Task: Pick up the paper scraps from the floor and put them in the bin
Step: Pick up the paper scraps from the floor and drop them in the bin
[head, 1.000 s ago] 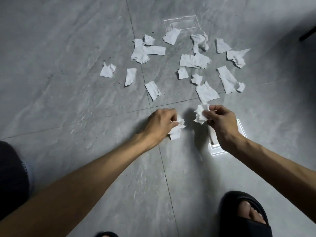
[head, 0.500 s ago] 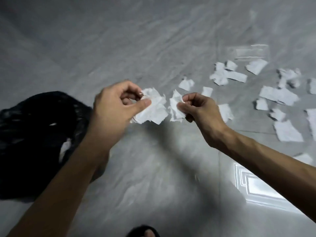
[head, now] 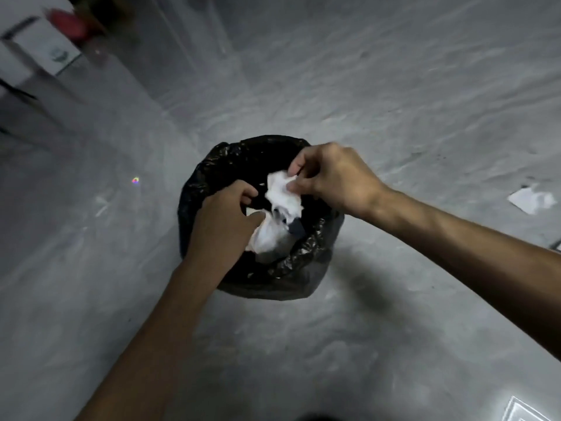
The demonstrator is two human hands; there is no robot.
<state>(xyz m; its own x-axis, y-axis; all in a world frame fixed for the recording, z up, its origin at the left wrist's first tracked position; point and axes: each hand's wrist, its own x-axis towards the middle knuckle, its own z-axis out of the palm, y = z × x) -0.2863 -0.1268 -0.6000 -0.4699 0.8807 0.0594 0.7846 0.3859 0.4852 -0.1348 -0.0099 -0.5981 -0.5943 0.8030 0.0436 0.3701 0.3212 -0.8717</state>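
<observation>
With both hands over the bin, our right hand pinches a paper scrap directly above the opening, our left hand, at 7 o'clock from it, clamps another scrap, and one scrap on the floor lies at 3 o'clock.

The view has swung left, away from the scattered scraps, so the black-lined bin now sits mid-frame. Both hands have moved from the floor to above its mouth. The right hand pinches its paper scrap over the opening; the left hand reaches inside. Only one loose scrap shows, at the right edge.
</observation>
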